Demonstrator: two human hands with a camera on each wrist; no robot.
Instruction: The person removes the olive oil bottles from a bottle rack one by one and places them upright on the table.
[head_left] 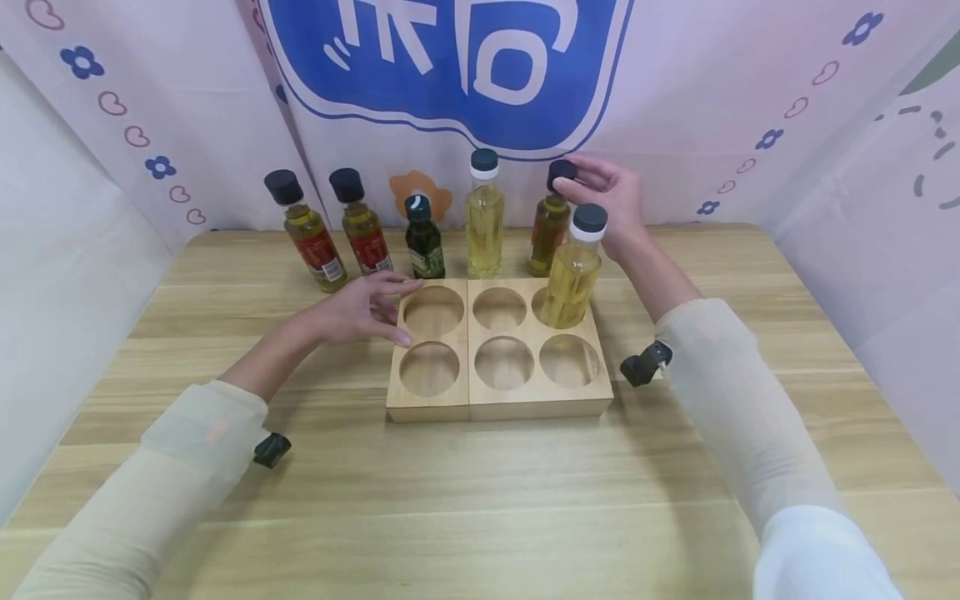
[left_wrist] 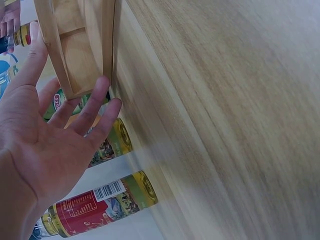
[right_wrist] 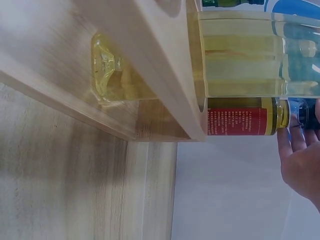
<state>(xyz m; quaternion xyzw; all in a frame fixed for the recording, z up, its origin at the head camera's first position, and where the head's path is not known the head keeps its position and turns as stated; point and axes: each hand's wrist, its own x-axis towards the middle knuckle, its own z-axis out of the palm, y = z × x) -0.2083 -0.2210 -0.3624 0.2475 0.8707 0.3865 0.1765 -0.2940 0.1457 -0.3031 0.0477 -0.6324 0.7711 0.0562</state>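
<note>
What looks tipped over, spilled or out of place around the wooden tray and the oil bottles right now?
Nothing stands out. The five oil bottles behind the six-hole wooden tray stand upright, and the pale-oil bottle with the black cap sits straight in the back right hole. No spill shows on the wooden table.

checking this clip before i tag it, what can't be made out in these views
- Head view: print on the bottle labels is too small to read.
- Head view: base of the clear bottle sits inside a hole of the wooden tray, hidden by its wall.
- Left wrist view: most of the tray is cut off by the top edge; left hand covers bottles behind it.
- Right wrist view: right hand is cut by the right edge; its hold on the dark cap is blurred.
</note>
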